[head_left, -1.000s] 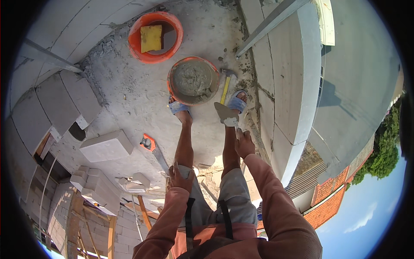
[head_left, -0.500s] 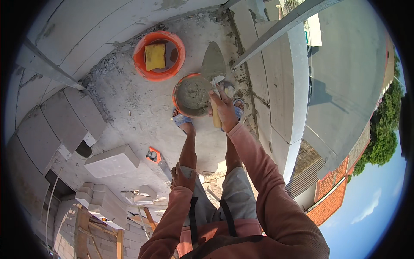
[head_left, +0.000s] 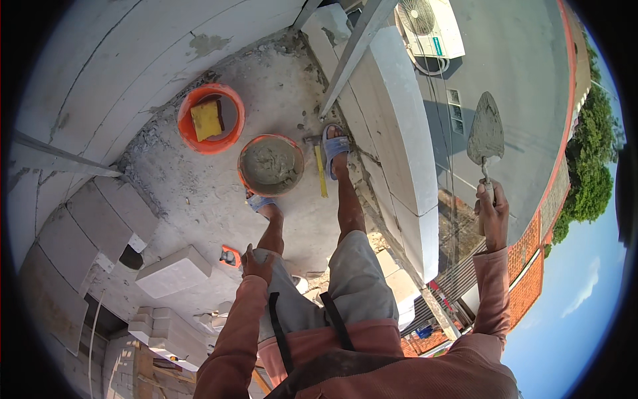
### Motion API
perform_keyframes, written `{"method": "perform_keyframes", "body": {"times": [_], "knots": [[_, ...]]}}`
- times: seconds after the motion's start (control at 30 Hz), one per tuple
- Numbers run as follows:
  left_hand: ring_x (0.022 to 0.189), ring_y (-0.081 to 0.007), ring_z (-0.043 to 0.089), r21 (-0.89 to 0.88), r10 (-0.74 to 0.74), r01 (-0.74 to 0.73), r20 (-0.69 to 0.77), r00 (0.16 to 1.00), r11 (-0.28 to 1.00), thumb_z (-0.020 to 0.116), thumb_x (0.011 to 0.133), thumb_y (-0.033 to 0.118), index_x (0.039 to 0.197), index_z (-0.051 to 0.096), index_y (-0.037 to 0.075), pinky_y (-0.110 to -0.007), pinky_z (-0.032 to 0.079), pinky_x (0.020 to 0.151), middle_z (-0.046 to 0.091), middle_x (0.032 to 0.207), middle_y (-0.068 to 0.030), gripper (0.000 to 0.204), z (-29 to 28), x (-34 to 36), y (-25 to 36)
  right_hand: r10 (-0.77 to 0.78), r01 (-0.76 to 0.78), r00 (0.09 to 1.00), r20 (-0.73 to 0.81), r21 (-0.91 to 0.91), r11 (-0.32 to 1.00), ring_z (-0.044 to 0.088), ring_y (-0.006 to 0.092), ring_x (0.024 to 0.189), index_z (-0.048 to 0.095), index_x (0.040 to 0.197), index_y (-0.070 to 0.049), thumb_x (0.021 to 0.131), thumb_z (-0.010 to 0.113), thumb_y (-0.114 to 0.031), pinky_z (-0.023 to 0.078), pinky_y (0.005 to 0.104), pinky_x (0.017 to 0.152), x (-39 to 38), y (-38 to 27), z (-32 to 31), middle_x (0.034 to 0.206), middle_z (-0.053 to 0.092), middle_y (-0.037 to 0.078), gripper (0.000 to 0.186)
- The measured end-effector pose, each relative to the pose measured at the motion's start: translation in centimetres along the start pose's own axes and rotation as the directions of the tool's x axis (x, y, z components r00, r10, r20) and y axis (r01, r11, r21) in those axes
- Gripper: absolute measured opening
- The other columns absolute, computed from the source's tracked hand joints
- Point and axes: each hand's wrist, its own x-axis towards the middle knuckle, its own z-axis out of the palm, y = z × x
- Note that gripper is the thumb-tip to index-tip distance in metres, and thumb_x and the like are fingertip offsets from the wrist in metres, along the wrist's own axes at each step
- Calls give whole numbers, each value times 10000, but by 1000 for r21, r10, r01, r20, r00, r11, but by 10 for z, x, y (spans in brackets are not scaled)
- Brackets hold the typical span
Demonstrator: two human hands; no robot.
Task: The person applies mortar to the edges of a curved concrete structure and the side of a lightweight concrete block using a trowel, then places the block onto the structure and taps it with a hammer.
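My right hand (head_left: 493, 216) grips the handle of a pointed trowel (head_left: 486, 133), held out to the far right past the block wall. Wet grey mortar coats the blade, which points away from me. On my bent left knee rests my left hand (head_left: 258, 266), fingers laid over it and holding nothing I can see. Between my feet and the far wall stands an orange bucket (head_left: 249, 188) of grey mortar (head_left: 271, 163). A hammer (head_left: 321, 171) with a yellow handle lies by my right foot.
A second orange bucket (head_left: 184, 136) holds water and a yellow sponge (head_left: 207, 120). The low block wall (head_left: 415, 146) runs along my right, with a drop beyond it. A metal post (head_left: 355, 56) slants near it. A loose white block (head_left: 174, 271) lies left, near an orange-handled tool (head_left: 230, 257).
My right hand has swung the trowel from beside the mortar bucket out to the right, beyond the wall. My right foot has shifted, and the hammer now shows fully. My left hand stays on my knee.
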Motion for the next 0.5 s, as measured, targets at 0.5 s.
{"method": "perform_keyframes", "body": {"times": [0.5], "knots": [[1447, -460, 388, 186, -143, 111, 170, 975, 976, 698, 812, 678, 1588, 205, -39, -461, 338, 1198, 366, 1554, -344, 1166, 30, -65, 10, -112, 259, 912, 394, -344, 902, 678, 390, 1068, 694, 1176, -92, 976, 601, -479, 522, 462, 926, 376, 104, 105, 1127, 716, 181, 446]]}}
